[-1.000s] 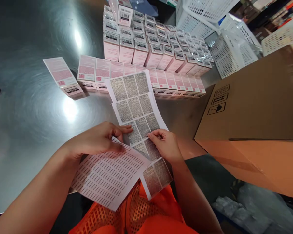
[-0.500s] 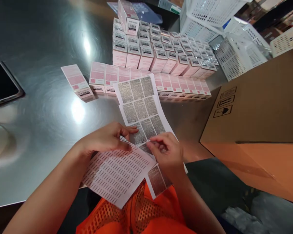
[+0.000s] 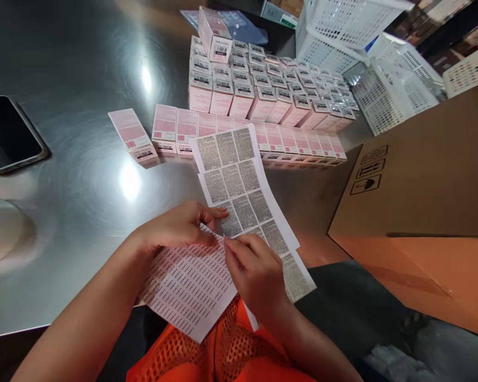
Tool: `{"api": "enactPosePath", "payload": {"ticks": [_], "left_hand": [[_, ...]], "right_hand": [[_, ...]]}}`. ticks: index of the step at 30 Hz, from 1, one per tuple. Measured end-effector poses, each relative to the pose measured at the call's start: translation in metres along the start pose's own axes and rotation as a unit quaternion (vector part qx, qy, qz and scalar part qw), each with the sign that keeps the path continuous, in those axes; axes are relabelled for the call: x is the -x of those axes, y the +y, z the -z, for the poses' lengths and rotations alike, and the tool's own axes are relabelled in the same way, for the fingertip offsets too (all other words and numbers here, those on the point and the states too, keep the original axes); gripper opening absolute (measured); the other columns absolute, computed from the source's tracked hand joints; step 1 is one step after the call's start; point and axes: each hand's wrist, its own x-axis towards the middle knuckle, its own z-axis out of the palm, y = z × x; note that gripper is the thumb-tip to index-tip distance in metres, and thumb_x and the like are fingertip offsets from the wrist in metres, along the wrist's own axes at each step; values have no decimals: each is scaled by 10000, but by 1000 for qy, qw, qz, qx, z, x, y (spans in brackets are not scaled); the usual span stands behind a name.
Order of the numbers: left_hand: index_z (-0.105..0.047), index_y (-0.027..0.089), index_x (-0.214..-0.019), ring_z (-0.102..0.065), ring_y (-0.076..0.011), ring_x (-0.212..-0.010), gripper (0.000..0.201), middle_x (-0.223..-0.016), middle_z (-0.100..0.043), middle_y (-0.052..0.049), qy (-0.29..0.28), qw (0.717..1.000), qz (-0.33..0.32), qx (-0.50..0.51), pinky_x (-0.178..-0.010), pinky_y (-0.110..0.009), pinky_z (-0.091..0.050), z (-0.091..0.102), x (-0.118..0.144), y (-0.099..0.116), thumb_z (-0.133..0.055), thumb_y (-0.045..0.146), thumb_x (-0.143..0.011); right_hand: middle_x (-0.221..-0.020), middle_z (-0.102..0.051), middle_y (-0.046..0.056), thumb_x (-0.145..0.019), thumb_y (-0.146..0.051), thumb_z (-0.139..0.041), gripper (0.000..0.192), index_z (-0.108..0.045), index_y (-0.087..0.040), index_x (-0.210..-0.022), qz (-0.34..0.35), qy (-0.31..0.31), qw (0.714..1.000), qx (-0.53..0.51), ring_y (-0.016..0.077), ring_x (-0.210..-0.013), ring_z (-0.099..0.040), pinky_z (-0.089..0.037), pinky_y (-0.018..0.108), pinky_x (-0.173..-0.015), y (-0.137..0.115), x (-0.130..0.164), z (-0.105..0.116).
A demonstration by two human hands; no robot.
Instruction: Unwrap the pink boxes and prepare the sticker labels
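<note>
While our left hand (image 3: 179, 228) pins both label sheets (image 3: 239, 185) to the steel surface (image 3: 75, 175), our right hand (image 3: 255, 273) seemingly pinches one label; pink cartons (image 3: 263, 90) stand beyond.

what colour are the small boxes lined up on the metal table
Pink and white, with black barcodes on white end flaps: the boxes show best in the head view.
</note>
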Motion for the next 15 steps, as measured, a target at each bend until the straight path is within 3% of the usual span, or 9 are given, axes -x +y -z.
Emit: {"api": "enactPosePath", "payload": {"ticks": [6, 9, 13, 15], "left_hand": [[-608, 213, -584, -425, -254, -1437, 188, -1429, -593, -43, -5, 1000, -3, 8, -1070, -304, -418, 0, 1, 2, -733, 307, -689], [-613, 212, -602, -433, -263, -1431, 193, -1450, -572, -43, -2, 1000, 1, 4, -1080, -310, -412, 0, 3, 4, -750, 314, -691], [-587, 207, -585, -472, -284, -1401, 212, -1468, -552, -37, -3, 1000, 8, -1, -1092, -333, -407, 0, 3, 6, -736, 309, -697], [-576, 206, -581, -464, -288, -1407, 211, -1471, -550, -35, -4, 1000, 12, 0, -1085, -338, -415, 0, 3, 6, -723, 305, -695]], "right_hand": [[-786, -684, 27, -928, -110, -584, 134, -692, -182, -894, -15, 22, 1000, 12, 161, -706, -653, -483, 280, -663, -2, 3, -3], [-868, -721, 45, -938, -123, -575, 122, -668, -190, -898, -20, 4, 1000, 7, 188, -785, -684, -515, 303, -708, -4, 2, -3], [-835, -706, 58, -968, -118, -514, 166, -649, -192, -905, -26, -21, 999, 2, 203, -794, -676, -532, 327, -716, -12, 1, 3], [-841, -695, 51, -967, -132, -515, 159, -643, -200, -902, -48, -36, 997, -51, 194, -796, -666, -533, 316, -715, -11, 0, 12]]}}
